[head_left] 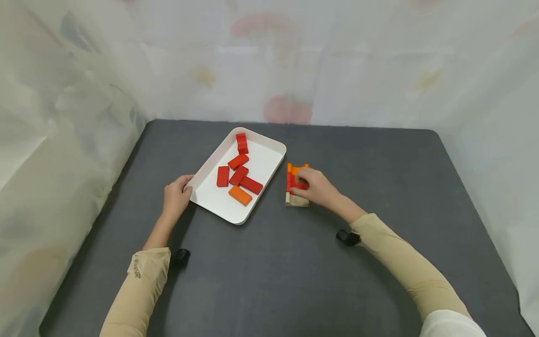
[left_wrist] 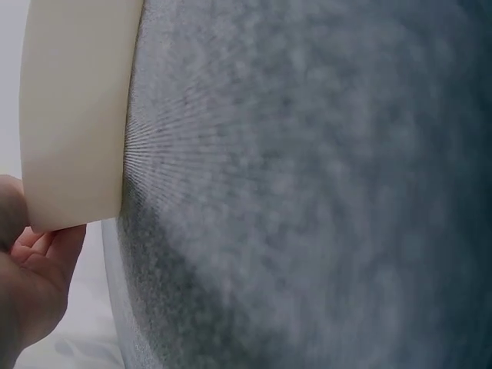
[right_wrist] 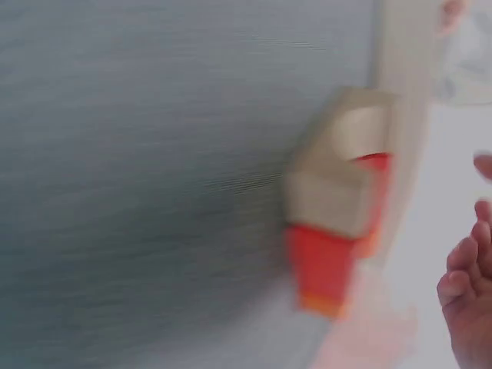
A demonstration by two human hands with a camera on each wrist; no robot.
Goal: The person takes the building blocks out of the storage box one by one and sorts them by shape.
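My left hand (head_left: 177,194) grips the near-left rim of the white tray (head_left: 219,203). Right of the tray, my right hand (head_left: 313,186) pinches a red block (head_left: 297,185) on the block stack (head_left: 296,187). I seat it squarely and keep the tray braced.

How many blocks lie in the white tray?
6: five red blocks and one orange block in the white tray, spread from its far corner to its near side. None seem hidden.
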